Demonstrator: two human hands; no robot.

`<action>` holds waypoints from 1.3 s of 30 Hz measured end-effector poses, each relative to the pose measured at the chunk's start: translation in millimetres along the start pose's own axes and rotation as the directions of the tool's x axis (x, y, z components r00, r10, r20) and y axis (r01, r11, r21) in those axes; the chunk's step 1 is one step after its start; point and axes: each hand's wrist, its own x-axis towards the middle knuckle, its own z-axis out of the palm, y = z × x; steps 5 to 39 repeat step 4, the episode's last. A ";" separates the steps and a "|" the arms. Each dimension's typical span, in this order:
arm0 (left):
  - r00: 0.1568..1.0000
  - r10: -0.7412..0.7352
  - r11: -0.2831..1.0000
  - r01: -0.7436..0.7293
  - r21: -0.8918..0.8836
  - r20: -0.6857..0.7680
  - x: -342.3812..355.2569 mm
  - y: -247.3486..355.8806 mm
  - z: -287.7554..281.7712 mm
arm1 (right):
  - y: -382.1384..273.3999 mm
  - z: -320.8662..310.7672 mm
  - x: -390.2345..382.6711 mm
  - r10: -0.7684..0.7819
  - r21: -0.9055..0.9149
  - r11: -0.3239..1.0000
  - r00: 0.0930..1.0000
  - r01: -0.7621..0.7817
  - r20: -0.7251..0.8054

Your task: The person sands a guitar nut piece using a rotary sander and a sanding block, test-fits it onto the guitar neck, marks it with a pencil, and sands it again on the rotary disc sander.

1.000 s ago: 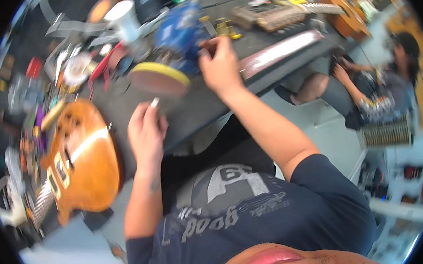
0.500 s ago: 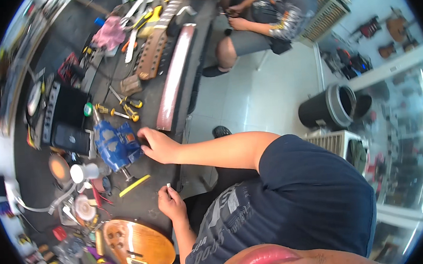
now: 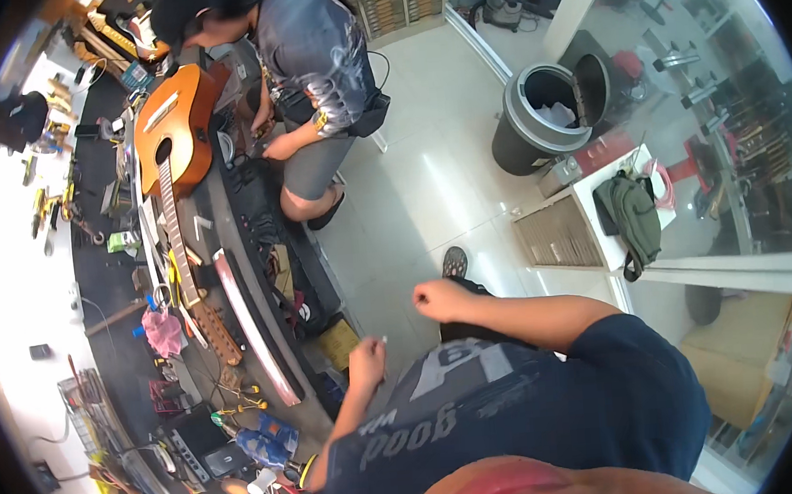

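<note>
**Reader:** Below the camera, where are the person's hands?

**Describer:** Both are lifted off the worktop (image 3: 231, 258), over pale floor tiles (image 3: 429, 190). The left hand (image 3: 365, 355) is curled narrow, pinching a small pale sliver, perhaps a pick or a screw; it is too small to tell. The right hand (image 3: 438, 297) is a loose fist, and whether it holds anything cannot be told.

**Reader:** What lies nearest?

**Describer:** Just left of the left hand runs the long dark worktop. A long silver-and-red bar (image 3: 253, 330) lies along its edge, and beside it a bare guitar neck (image 3: 200, 302) rests flat, probably laid out for work. A blue tool (image 3: 267, 440) sits further down among cables.

**Reader:** And beyond that?

**Describer:** An orange acoustic guitar (image 3: 172, 125) lies face up on the worktop, likely so its strings can be reached. A second, seated person (image 3: 309, 60) bends over that end. Across the floor stands a grey bin (image 3: 534, 118) with its lid open, and a green backpack (image 3: 630, 212) on a low white unit.
</note>
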 end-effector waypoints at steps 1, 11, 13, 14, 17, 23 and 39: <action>1.000 0.024 1.000 -0.024 -0.001 0.019 36.1 29.7 -11.0 | 11.3 -25.9 6.7 0.074 -0.025 0.997 0.995 -0.076 -0.066; 0.987 0.084 0.996 -0.080 -0.039 0.139 132.6 140.3 -29.3 | 46.9 -125.0 26.7 0.135 -0.064 0.987 0.983 -0.144 -0.128; 0.987 0.084 0.996 -0.080 -0.039 0.139 132.6 140.3 -29.3 | 46.9 -125.0 26.7 0.135 -0.064 0.987 0.983 -0.144 -0.128; 0.987 0.084 0.996 -0.080 -0.039 0.139 132.6 140.3 -29.3 | 46.9 -125.0 26.7 0.135 -0.064 0.987 0.983 -0.144 -0.128; 0.987 0.084 0.996 -0.080 -0.039 0.139 132.6 140.3 -29.3 | 46.9 -125.0 26.7 0.135 -0.064 0.987 0.983 -0.144 -0.128; 0.987 0.084 0.996 -0.080 -0.039 0.139 132.6 140.3 -29.3 | 46.9 -125.0 26.7 0.135 -0.064 0.987 0.983 -0.144 -0.128; 0.987 0.084 0.996 -0.080 -0.039 0.139 132.6 140.3 -29.3 | 46.9 -125.0 26.7 0.135 -0.064 0.987 0.983 -0.144 -0.128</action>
